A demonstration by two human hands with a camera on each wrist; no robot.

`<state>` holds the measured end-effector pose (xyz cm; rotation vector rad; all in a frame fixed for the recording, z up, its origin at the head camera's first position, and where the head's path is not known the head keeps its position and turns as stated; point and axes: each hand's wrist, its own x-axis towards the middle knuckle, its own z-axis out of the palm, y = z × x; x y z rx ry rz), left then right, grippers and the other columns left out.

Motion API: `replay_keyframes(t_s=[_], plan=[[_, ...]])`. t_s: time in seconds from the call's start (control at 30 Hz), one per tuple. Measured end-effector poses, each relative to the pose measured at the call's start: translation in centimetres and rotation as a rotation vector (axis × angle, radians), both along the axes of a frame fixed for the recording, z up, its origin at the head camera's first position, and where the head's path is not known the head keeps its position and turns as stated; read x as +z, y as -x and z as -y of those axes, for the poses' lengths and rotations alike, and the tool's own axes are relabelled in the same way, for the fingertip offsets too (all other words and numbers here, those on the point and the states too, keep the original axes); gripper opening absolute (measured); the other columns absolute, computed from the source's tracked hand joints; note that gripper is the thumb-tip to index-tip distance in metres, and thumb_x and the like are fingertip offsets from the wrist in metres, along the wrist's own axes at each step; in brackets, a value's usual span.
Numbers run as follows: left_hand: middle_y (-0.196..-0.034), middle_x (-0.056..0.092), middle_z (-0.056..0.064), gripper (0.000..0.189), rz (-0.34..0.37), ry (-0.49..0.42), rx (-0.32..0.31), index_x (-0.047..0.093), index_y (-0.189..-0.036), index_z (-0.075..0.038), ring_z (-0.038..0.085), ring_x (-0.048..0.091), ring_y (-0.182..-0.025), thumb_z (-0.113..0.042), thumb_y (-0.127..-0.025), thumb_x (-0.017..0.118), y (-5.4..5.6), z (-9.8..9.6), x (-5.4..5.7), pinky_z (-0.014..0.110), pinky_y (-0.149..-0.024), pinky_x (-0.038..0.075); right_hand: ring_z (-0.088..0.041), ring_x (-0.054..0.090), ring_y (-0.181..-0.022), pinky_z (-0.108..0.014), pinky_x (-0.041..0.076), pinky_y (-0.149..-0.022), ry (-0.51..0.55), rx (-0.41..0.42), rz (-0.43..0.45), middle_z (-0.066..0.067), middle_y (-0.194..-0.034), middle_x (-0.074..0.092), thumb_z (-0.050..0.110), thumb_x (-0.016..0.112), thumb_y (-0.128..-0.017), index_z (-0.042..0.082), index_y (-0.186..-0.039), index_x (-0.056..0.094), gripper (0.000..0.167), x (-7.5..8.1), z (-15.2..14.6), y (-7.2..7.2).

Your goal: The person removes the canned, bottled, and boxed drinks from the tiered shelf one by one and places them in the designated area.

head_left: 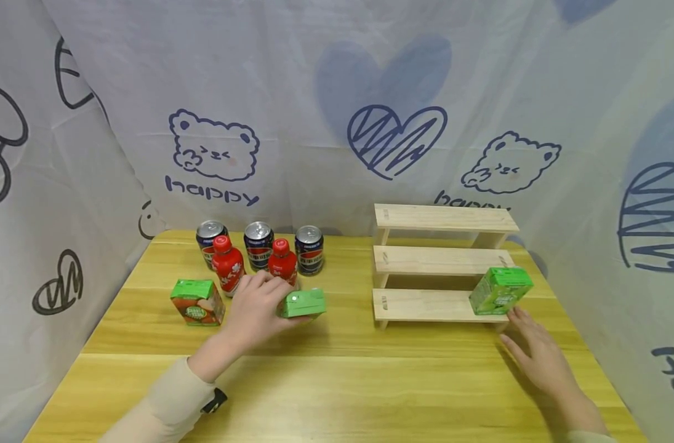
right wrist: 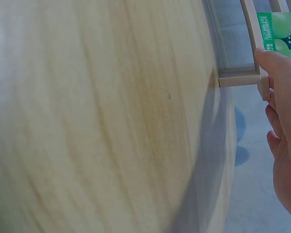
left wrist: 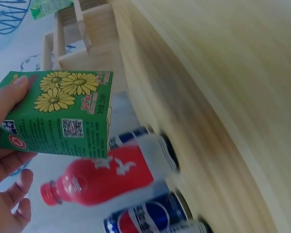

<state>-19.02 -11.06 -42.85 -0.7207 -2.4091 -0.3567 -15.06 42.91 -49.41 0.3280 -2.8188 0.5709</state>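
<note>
My left hand (head_left: 257, 311) grips a green drink carton (head_left: 304, 303), thumb on one face. Yellow flowers are printed on this carton (left wrist: 63, 109) in the left wrist view, where it is tilted and seems raised off the table. Just behind it stands a red bottle (head_left: 282, 263) with a red cap. On the right, another green drink carton (head_left: 501, 290) sits upright at the right end of the lowest shelf of a wooden three-step rack (head_left: 420, 306). My right hand (head_left: 541, 357) is beside that shelf end, fingers extended, its thumb (right wrist: 271, 59) close to the carton; contact is unclear.
A second red bottle (head_left: 228, 266) and a green-topped carton with a red-brown front (head_left: 198, 303) stand at the left of the table (head_left: 337, 394). Three dark blue cans (head_left: 309, 251) line the back. A printed cloth (head_left: 292, 92) hangs behind and at both sides.
</note>
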Motion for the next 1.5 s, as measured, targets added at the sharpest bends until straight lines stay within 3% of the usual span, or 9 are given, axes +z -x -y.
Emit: replay_keyframes(t_s=[0.17,0.47,0.73,0.9,1.17,1.33,1.5], plan=[[-0.089,0.072,-0.002,0.055,0.001,0.027,0.006,0.068,-0.09,-0.019,0.022,0.055,-0.088,-0.057,-0.057,0.087,0.0,1.7,-0.1,0.037,-0.075,0.038,-0.046,0.03,-0.141,-0.046,0.011,-0.123,0.002,0.002,0.001,-0.028,-0.15,0.036,0.026,0.059,-0.098,-0.001,-0.145,0.041,0.058,0.0,0.0,0.0],[-0.087,0.072,0.0,0.055,-0.002,0.064,0.016,0.068,-0.089,-0.016,0.021,0.049,-0.081,-0.057,-0.057,0.085,0.1,4.0,-0.6,0.036,-0.074,0.035,-0.045,0.03,-0.142,-0.035,0.006,-0.124,0.002,-0.005,-0.004,-0.028,-0.151,0.035,0.026,0.058,-0.098,0.0,-0.146,0.04,0.058,0.1,0.0,0.0],[-0.09,0.072,0.0,0.056,0.062,0.092,0.01,0.068,-0.091,-0.016,0.021,0.05,-0.088,-0.056,-0.057,0.087,0.4,5.2,-0.8,0.037,-0.077,0.035,-0.046,0.03,-0.142,-0.033,0.005,-0.124,0.002,-0.006,-0.006,-0.028,-0.15,0.036,0.026,0.059,-0.097,0.0,-0.146,0.04,0.058,0.1,0.0,0.0],[-0.091,0.072,-0.001,0.056,0.065,0.102,0.008,0.067,-0.091,-0.016,0.02,0.049,-0.088,-0.056,-0.057,0.087,0.7,5.9,-1.3,0.037,-0.078,0.036,-0.047,0.031,-0.141,-0.033,0.005,-0.124,0.007,-0.004,-0.011,-0.029,-0.149,0.037,0.025,0.06,-0.097,0.0,-0.146,0.04,0.058,0.1,0.0,-0.1],[-0.089,0.07,-0.004,0.056,0.095,0.096,-0.013,0.067,-0.092,-0.016,0.019,0.048,-0.089,-0.057,-0.058,0.086,1.2,6.7,-1.6,0.035,-0.076,0.034,-0.046,0.032,-0.141,-0.042,0.011,-0.123,0.003,-0.004,-0.021,-0.029,-0.149,0.038,0.025,0.06,-0.097,0.0,-0.146,0.04,0.059,-0.1,0.1,-0.1],[-0.092,0.07,-0.001,0.058,0.114,0.133,0.006,0.067,-0.093,-0.015,0.02,0.048,-0.089,-0.059,-0.059,0.085,1.4,7.4,-1.4,0.035,-0.076,0.034,-0.041,0.028,-0.145,-0.041,0.01,-0.124,0.011,0.004,-0.028,-0.028,-0.15,0.037,0.024,0.06,-0.097,0.0,-0.146,0.04,0.058,-0.3,0.1,-0.1],[-0.098,0.071,0.002,0.063,0.132,0.183,0.03,0.068,-0.098,-0.013,0.022,0.051,-0.093,-0.062,-0.061,0.082,1.7,8.1,-1.2,0.036,-0.077,0.036,-0.044,0.03,-0.143,-0.045,0.013,-0.123,0.015,-0.001,-0.025,-0.028,-0.15,0.037,0.025,0.06,-0.097,0.0,-0.146,0.04,0.058,-0.3,0.1,-0.1]])
